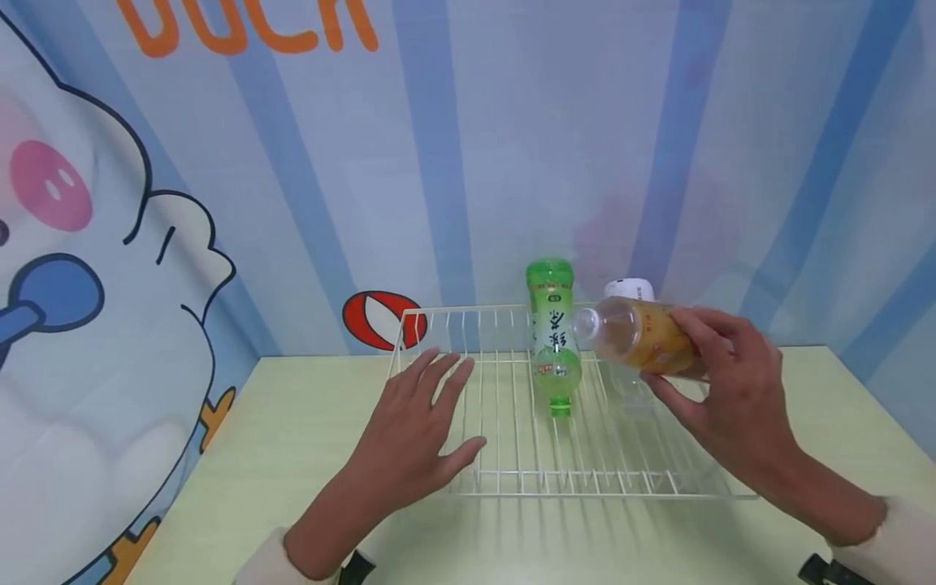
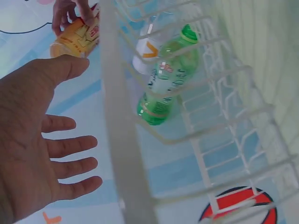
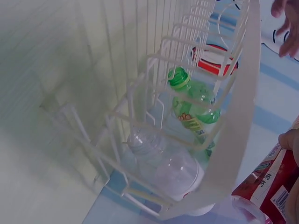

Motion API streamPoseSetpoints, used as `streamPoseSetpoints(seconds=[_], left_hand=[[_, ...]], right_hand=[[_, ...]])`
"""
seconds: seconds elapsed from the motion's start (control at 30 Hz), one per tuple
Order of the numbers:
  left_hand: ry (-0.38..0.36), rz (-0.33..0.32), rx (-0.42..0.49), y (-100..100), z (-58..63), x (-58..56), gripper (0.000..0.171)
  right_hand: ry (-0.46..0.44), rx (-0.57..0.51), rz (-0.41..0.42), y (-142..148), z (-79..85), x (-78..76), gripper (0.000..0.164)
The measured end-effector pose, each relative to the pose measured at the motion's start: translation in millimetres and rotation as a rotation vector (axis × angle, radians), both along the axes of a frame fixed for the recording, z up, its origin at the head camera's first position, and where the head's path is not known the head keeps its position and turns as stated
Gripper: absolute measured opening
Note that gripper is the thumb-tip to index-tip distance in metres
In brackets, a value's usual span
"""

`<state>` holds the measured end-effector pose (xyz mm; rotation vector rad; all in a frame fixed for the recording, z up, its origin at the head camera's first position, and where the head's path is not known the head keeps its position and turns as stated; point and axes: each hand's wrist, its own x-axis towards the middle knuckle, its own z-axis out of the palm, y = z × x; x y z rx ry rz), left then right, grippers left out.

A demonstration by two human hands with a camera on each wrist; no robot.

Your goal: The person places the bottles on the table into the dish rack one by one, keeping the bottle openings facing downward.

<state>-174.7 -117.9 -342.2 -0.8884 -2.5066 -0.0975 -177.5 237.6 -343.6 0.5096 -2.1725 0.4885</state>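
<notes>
My right hand point(image 1: 738, 398) grips a bottle with an orange-yellow label point(image 1: 658, 337), fingers on top and thumb beneath. That bottle is tilted near level above the right part of a white wire rack point(image 1: 541, 495), its narrow end pointing left. In the rack lies a green bottle point(image 1: 554, 325), cap end towards me and low, base at the back. Right of it is a clear bottle with white on it point(image 1: 630, 288), partly hidden by the held bottle. Over the rack's left side my left hand point(image 1: 409, 443) is spread, holding nothing; the left wrist view shows its fingers point(image 2: 72, 146) apart.
The rack stands on a pale yellow-green table point(image 1: 307, 431). Directly behind it rises a blue striped backdrop point(image 1: 512, 162) with orange letters, a red and white ball print and a large white cartoon figure at left. The rack's raised wire sides surround the bottles.
</notes>
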Motion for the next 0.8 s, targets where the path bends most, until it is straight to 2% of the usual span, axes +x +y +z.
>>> streamPoseSetpoints(seconds=[0.23,0.43,0.7,0.8], left_hand=[[0.056,-0.048,0.018,13,20.5,-9.6,0.083],[0.057,-0.132,0.013,28,31.9,-15.5,0.085],[0.046,-0.191,0.018,43,36.1,-15.0,0.093],[0.063,-0.222,0.03,43,36.5,-15.1,0.092]], right_hand=[[0.009,0.033,0.071,-15,3.1,10.2,0.075],[0.035,0.042,0.105,-27,4.9,15.7,0.07],[0.009,0.11,0.133,-42,4.0,21.3,0.065],[0.013,0.116,0.151,-47,3.9,23.8,0.076]])
